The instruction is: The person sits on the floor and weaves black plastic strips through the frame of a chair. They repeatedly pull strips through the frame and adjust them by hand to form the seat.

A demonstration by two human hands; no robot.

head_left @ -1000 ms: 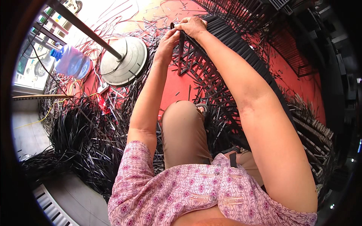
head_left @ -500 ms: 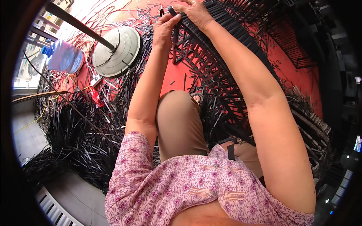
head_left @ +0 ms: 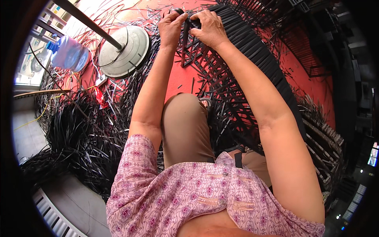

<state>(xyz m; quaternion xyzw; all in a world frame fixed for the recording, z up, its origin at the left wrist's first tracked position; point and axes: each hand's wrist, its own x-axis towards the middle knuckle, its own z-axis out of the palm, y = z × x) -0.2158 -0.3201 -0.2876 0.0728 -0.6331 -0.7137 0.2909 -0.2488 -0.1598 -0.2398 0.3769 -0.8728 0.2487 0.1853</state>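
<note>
I have the black woven piece (head_left: 252, 41) ahead of the knees, its near end at the upper middle of my head view and its body curving down along the right. Its outer band is close-packed: dark, flat strips laid side by side like ribs, with a dull sheen. Inside that curve I see an open lattice (head_left: 225, 73) of thin crossing strips, the red floor (head_left: 183, 81) showing through the gaps.

My 2 arms reach far forward, nearly side by side at the wrists. The left hand (head_left: 170, 29) is bent inward at the near end, thumb and fingertips closed in a pinch on a looped black strip (head_left: 179, 10). The right hand (head_left: 210, 29) sits just beside it, back uppermost, fingers arched, thumb held apart below them; the dark end of the piece lies between, but I cannot tell how firmly it is gripped. The left elbow is slightly bent beside 1 trousered knee (head_left: 185, 126); the right forearm crosses over the lattice.
</note>
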